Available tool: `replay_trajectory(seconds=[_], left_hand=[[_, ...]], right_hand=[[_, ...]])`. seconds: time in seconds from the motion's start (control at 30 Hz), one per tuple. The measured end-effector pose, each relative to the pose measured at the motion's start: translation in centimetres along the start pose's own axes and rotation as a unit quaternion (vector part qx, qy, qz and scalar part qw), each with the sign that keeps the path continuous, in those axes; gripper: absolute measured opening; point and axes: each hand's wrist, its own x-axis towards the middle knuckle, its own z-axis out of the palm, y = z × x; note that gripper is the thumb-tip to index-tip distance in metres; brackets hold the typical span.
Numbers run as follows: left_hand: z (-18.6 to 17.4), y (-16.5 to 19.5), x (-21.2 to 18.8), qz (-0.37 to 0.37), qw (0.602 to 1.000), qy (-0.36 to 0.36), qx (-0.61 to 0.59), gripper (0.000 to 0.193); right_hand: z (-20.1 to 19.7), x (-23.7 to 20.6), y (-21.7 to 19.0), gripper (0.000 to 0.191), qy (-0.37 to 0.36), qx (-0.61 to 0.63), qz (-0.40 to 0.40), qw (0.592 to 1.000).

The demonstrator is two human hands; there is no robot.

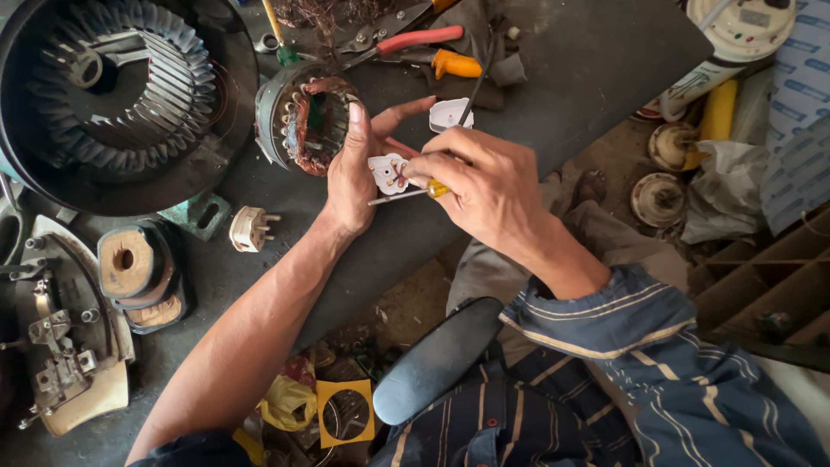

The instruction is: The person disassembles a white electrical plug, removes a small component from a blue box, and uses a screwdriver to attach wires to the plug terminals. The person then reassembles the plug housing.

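Landmark: small wound stator point(304, 121) on the dark table point(571, 69). Far left of it, large finned motor housing point(121, 86). Below left, white three-pin plug point(251, 229) lying on the table. Just right of the stator, left hand point(353, 173) clamped around an opened white plug base point(387, 173). Further right, right hand point(484, 186) closed on a yellow-handled screwdriver point(406, 194), tip at the plug base. White plug cover point(451, 113) above it. Red-handled pliers point(406, 41) above right of the stator.
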Motion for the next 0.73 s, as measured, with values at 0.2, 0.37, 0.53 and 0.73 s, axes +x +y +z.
replay_trajectory(seconds=[0.2, 0.37, 0.53, 0.73], left_hand=[[0.0, -0.2, -0.1, 0.015, 0.999, 0.014, 0.037, 0.094], [0.0, -0.4, 0.0, 0.014, 0.999, 0.027, 0.035, 0.092], [0.0, -0.2, -0.1, 0.01, 0.996, 0.043, 0.077, 0.09], [-0.1, -0.3, 0.2, 0.018, 0.993, 0.045, 0.111, 0.09]], right_hand=[[0.7, 0.2, -0.7, 0.023, -0.016, 0.029, 0.066, 0.997], [1.3, 0.1, -1.0, 0.029, -0.027, 0.009, 0.101, 0.994], [1.9, -0.4, -0.9, 0.024, -0.012, 0.071, 0.118, 0.99], [2.9, -1.7, 1.0, 0.022, -0.009, 0.179, 0.142, 0.973]])
